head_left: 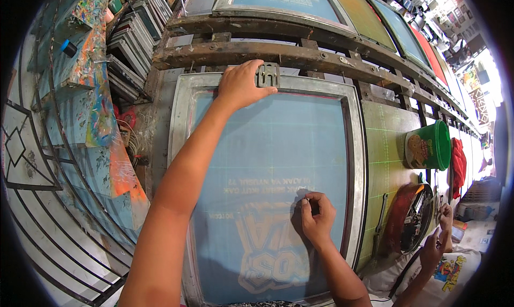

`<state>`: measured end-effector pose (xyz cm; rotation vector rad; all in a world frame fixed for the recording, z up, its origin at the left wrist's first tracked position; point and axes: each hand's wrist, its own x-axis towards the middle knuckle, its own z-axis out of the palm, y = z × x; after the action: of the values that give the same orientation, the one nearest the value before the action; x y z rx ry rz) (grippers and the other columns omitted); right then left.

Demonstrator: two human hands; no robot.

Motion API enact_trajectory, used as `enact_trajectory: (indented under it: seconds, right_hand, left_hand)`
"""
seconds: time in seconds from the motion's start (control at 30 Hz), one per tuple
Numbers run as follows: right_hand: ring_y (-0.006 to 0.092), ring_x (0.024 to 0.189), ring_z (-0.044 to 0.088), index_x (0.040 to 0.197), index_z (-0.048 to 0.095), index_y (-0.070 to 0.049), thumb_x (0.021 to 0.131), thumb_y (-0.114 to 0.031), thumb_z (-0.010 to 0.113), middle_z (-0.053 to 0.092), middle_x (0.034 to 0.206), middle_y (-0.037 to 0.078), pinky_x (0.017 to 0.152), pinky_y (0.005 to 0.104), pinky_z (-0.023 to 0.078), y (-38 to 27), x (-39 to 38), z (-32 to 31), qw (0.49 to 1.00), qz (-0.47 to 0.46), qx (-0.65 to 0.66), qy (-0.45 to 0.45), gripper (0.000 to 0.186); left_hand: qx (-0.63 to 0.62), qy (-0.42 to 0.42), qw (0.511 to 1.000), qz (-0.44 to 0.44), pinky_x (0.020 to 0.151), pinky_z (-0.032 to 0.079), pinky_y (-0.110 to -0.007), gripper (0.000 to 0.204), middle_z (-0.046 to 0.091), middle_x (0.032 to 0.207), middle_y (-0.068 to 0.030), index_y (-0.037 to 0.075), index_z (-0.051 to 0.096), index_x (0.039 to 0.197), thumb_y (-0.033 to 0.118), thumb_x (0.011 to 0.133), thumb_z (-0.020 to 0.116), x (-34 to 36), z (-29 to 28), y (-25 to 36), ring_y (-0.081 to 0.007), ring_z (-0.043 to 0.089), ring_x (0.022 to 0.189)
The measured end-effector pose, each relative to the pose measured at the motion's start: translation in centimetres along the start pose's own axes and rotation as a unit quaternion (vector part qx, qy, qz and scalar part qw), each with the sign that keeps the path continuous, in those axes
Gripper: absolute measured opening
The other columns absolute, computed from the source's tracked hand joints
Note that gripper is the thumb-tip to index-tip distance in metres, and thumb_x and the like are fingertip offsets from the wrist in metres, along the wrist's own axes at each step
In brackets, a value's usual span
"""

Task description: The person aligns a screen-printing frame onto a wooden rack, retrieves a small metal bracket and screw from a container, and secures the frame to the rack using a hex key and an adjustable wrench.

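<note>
A blue printing screen in a grey metal frame [182, 109] lies flat on the long table, with a pale mirrored design on its mesh [267, 253]. My left hand [240, 84] rests on the frame's far edge, its fingers beside a small metal clamp [267, 74]. My right hand [316, 215] presses on the mesh near the design, fingers curled and pinched on something small and pale that I cannot make out.
More framed screens [289, 1] line the rusty rail [257, 52] beyond. A green bucket [430, 146] and a round red-brown tin [409, 218] stand at the right, where another person's hand [439, 237] reaches. Stacked frames [134, 44] and a paint-splattered wall [91, 87] are at the left.
</note>
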<state>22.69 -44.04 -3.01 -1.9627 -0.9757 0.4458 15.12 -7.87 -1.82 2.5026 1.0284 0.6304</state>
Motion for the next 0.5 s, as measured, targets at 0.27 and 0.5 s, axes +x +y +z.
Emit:
enact_trajectory:
  seconds: [0.27,0.5]
  right_hand:
    - [0.0270,0.075,0.066,0.092,0.064,0.000,0.083,-0.005,0.067,0.066,0.085,0.014,0.069,0.0335,0.051,0.1,0.0,-0.1,1.000,-0.001,0.000,-0.008,0.010]
    - [0.0266,0.075,0.066,0.092,0.064,-0.001,0.083,-0.005,0.067,0.067,0.085,0.014,0.069,0.0332,0.051,-0.4,0.0,-0.4,1.000,-0.010,-0.004,0.005,0.010]
  left_hand:
    - [-0.018,0.012,1.000,-0.006,0.104,0.039,-0.044,0.066,0.063,0.126,-0.0155,0.009,0.059,0.124,0.053,0.077,0.073,0.1,0.1,-0.2,-0.0338,0.058,0.118]
    - [-0.044,-0.069,0.996,-0.025,0.104,0.038,-0.043,0.046,0.069,0.113,-0.0157,0.009,0.065,0.114,0.045,0.085,0.067,0.7,-0.8,0.4,-0.0330,0.062,0.109]
